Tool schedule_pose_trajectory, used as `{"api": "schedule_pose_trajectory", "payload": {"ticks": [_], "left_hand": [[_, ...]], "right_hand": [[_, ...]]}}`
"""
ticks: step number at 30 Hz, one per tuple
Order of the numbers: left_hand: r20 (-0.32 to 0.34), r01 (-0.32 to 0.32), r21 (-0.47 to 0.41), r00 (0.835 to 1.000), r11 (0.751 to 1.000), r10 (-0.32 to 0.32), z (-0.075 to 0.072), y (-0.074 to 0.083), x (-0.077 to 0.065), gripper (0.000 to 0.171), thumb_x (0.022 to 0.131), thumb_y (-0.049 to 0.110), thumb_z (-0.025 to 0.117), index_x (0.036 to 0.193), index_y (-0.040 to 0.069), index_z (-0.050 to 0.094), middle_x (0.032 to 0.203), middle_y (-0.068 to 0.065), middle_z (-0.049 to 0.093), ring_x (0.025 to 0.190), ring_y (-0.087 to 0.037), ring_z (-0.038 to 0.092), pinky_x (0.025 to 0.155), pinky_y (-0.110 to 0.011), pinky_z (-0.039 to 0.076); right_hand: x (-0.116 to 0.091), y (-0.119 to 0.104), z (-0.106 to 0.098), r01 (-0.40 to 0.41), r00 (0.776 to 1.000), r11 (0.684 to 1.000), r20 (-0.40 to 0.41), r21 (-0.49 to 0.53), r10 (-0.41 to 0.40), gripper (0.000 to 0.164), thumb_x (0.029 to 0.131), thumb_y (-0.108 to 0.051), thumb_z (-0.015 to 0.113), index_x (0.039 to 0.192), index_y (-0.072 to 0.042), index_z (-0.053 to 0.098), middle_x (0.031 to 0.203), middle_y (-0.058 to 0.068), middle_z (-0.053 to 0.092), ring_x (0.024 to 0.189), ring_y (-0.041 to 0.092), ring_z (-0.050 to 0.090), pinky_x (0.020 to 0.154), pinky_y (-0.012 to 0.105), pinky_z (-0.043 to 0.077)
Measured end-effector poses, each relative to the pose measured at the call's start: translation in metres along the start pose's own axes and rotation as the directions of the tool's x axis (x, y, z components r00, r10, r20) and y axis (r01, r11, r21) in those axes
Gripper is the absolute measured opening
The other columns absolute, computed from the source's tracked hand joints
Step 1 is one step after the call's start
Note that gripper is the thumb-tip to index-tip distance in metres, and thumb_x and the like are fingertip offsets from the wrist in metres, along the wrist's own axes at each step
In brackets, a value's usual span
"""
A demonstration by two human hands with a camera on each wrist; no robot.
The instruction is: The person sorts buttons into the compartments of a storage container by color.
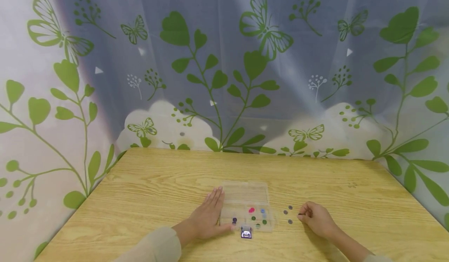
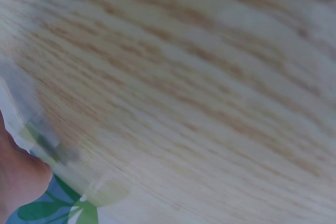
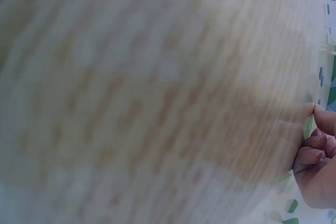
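A clear plastic box [image 1: 245, 193] lies with its lid folded back on the table. Its compartments hold small buttons: a pink one [image 1: 251, 210], a blue one [image 1: 262, 211], several green ones [image 1: 264, 222] and a dark one [image 1: 234, 220]. My left hand [image 1: 207, 217] rests along the box's left side, fingers straight, thumb across the front corner. To the right of the box, my right hand [image 1: 318, 219] pinches a small dark button [image 1: 299, 215] between thumb and forefinger. Three grey buttons [image 1: 290, 222] lie between that hand and the box.
A purple-edged square piece [image 1: 246, 232] sits at the box's front edge. The wooden table [image 1: 158, 188] reaches back to a curtain [image 1: 224, 78] printed with leaves and butterflies. Mostly blurred wood grain fills both wrist views.
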State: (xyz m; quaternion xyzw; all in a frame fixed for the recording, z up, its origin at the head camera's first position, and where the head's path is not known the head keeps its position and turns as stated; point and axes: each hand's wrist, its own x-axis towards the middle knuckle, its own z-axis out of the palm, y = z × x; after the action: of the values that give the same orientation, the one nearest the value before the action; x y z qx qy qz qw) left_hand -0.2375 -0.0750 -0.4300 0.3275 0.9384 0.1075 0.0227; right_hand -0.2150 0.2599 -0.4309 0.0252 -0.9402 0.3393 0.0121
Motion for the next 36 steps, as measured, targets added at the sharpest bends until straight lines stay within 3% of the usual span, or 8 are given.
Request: {"api": "schedule_pose_trajectory", "payload": {"ticks": [6, 13, 23, 29, 36], "left_hand": [[-0.004, -0.001, 0.004, 1.0, 1.0, 0.002, 0.0, 0.0, 0.0, 0.096, 0.088, 0.061, 0.044, 0.145, -0.009, 0.012, 0.153, -0.026, 0.009, 0.143, -0.037, 0.012, 0.117, -0.045, 0.018], [-0.014, -0.008, 0.018, 1.0, 1.0, 0.008, 0.004, -0.002, 0.0, 0.096, 0.088, 0.062, 0.044, 0.145, -0.009, 0.013, 0.153, -0.026, 0.01, 0.142, -0.037, 0.012, 0.117, -0.045, 0.018], [-0.014, -0.008, 0.013, 1.0, 1.0, 0.008, 0.004, -0.003, 0.001, 0.096, 0.087, 0.062, 0.044, 0.145, -0.009, 0.012, 0.153, -0.026, 0.01, 0.143, -0.037, 0.012, 0.117, -0.045, 0.018], [-0.021, -0.002, 0.015, 1.0, 1.0, 0.003, 0.007, -0.004, 0.001, 0.096, 0.087, 0.063, 0.042, 0.145, -0.008, 0.013, 0.153, -0.025, 0.01, 0.143, -0.036, 0.013, 0.117, -0.043, 0.017], [-0.021, -0.003, 0.015, 1.0, 1.0, 0.003, 0.003, -0.001, 0.0, 0.096, 0.087, 0.063, 0.043, 0.145, -0.009, 0.014, 0.153, -0.025, 0.011, 0.142, -0.036, 0.013, 0.117, -0.044, 0.018]], "right_hand": [[0.0, 0.0, -0.001, -0.024, 1.0, 1.0, -0.013, 0.007, 0.024, 0.009, 0.083, -0.008, 0.065, 0.08, -0.003, 0.058, 0.071, -0.001, 0.051, 0.064, 0.006, 0.041, 0.054, 0.017, 0.036], [0.0, -0.003, -0.001, -0.046, 0.999, 0.999, -0.029, 0.002, 0.046, 0.004, 0.085, -0.006, 0.063, 0.082, -0.003, 0.063, 0.079, 0.001, 0.062, 0.077, 0.011, 0.051, 0.065, 0.019, 0.044], [-0.003, -0.012, 0.003, -0.063, 0.995, 0.995, -0.071, 0.077, 0.069, 0.008, 0.085, -0.002, 0.06, 0.082, 0.002, 0.065, 0.074, 0.002, 0.063, 0.067, 0.008, 0.047, 0.056, 0.017, 0.041], [-0.002, -0.016, 0.004, -0.097, 0.994, 0.988, -0.043, 0.121, 0.103, 0.011, 0.088, -0.005, 0.058, 0.086, 0.003, 0.065, 0.079, 0.005, 0.065, 0.07, 0.011, 0.05, 0.055, 0.018, 0.043], [-0.001, -0.024, 0.005, -0.077, 0.996, 0.988, -0.037, 0.134, 0.082, 0.011, 0.088, -0.006, 0.058, 0.083, 0.002, 0.065, 0.085, 0.006, 0.067, 0.072, 0.012, 0.05, 0.056, 0.019, 0.041]]}}
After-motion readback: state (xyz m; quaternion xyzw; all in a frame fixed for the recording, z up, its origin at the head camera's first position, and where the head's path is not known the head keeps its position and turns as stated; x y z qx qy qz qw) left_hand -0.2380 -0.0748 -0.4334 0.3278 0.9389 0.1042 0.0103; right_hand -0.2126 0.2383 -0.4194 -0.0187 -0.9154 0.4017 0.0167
